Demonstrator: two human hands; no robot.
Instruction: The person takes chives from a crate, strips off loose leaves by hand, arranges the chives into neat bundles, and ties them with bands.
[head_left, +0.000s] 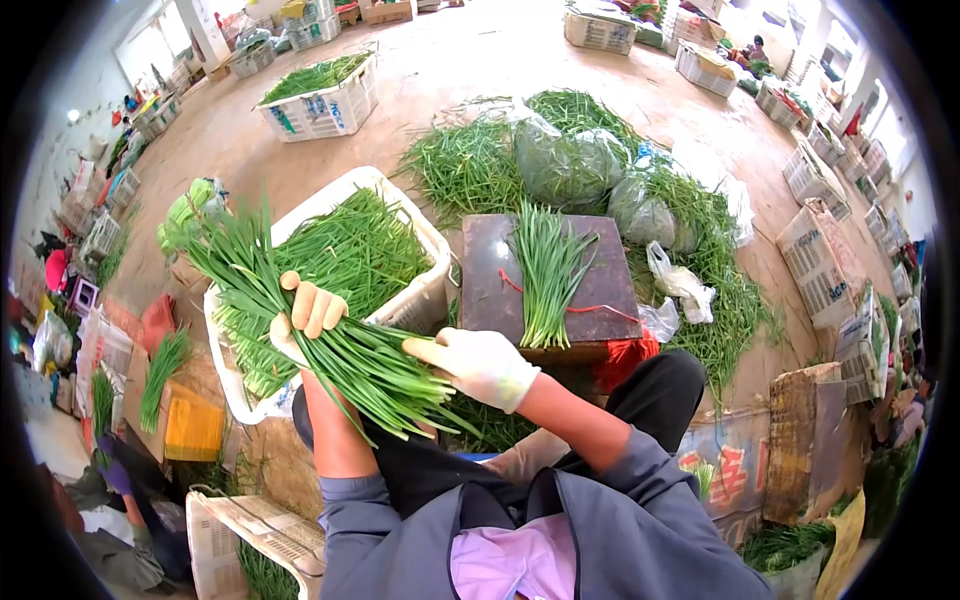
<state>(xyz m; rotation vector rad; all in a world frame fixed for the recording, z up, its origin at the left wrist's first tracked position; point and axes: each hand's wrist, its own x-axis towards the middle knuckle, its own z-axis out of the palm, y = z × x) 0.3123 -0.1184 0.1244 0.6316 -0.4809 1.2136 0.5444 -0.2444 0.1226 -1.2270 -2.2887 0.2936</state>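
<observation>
My left hand (312, 312), in a pale glove with bare-looking fingertips, is closed round a thick bunch of green chives (350, 350). The leafy tops fan out to the upper left and the cut ends point to the lower right. My right hand (480, 365), in a white glove, has its fingers pressed together at the stalks near the cut ends. Ahead, a second bunch of chives (550, 275) lies on a dark square board (485, 290), over a red tie (600, 312). A white crate (440, 270) of loose chives stands beside my left arm.
Heaps of loose greens (465, 165) and filled plastic bags (560, 165) lie on the floor behind the board. Another full crate (325, 112) stands farther back. Crates (820, 255) line the right side. A co-worker's gloved hand (115, 475) holds greens at lower left.
</observation>
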